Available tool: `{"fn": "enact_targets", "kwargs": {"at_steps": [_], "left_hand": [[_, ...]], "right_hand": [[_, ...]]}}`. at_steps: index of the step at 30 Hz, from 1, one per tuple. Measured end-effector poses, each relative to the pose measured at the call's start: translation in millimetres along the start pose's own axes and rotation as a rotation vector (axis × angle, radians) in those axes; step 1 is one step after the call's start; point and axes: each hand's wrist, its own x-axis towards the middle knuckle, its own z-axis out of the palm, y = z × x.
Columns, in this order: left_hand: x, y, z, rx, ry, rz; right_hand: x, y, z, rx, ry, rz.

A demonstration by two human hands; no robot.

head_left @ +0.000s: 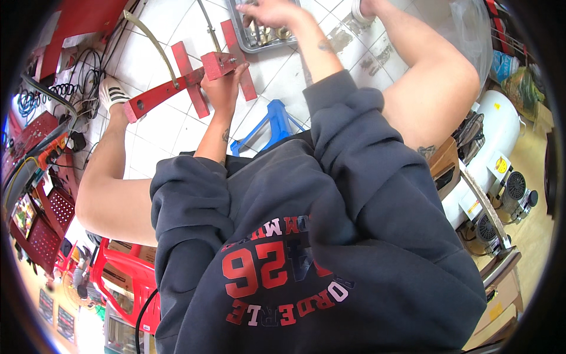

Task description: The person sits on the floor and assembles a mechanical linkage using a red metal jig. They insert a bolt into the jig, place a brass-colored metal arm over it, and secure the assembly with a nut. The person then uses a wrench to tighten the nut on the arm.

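Note:
My left hand (221, 91) is closed around the red metal stand (168, 88), just under the square block at the end of its long beam. Two flat red crossbars (190, 79) run across the beam, and a curved metal strip (150, 35) rises from it. A thin metal rod (210, 26) stands up near the block. At the top, my right hand (271, 12) hovers over a grey metal tray (268, 47), fingers apart, with nothing visible in them. Brass-coloured and dark small metal parts (265, 35) lie in the tray, partly covered by the hand.
Between my legs is a blue plastic stool (274, 124). Black coiled cables (88, 76) lie by my left foot. A white tank with compressor motors (495, 124) stands at the right, near a clear plastic bag (471, 35). A red plastic chair (127, 265) is at the lower left.

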Motion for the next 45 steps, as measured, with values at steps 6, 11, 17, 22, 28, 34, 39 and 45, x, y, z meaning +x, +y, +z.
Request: {"fn": "enact_targets", "kwargs": {"at_steps": [6, 11, 17, 22, 28, 34, 39, 45], "left_hand": [[1, 1, -1, 0.082, -0.015, 0.036], [2, 0, 5, 0.099, 0.021, 0.028], [2, 13, 7, 0.061, 0.037, -0.075], [1, 10, 13, 0.076, 0.076, -0.170], [-2, 13, 13, 0.043, 0.047, -0.250], [-2, 6, 12, 0.005, 0.096, -0.171], [0, 13, 8, 0.052, 0.099, -0.130], [0, 8, 10, 0.029, 0.086, -0.116]], "right_hand": [[-17, -12, 51, 0.382, 0.082, 0.137], [-10, -12, 55, 0.491, 0.234, 0.136], [2, -3, 69, 0.439, 0.270, 0.053], [11, 4, 74, 0.421, 0.291, 0.045], [10, -8, 77, 0.284, 0.333, 0.074], [16, 20, 81, 0.244, 0.425, -0.029], [32, 35, 80, 0.096, 0.367, 0.124], [44, 41, 71, 0.008, 0.464, 0.018]]}}
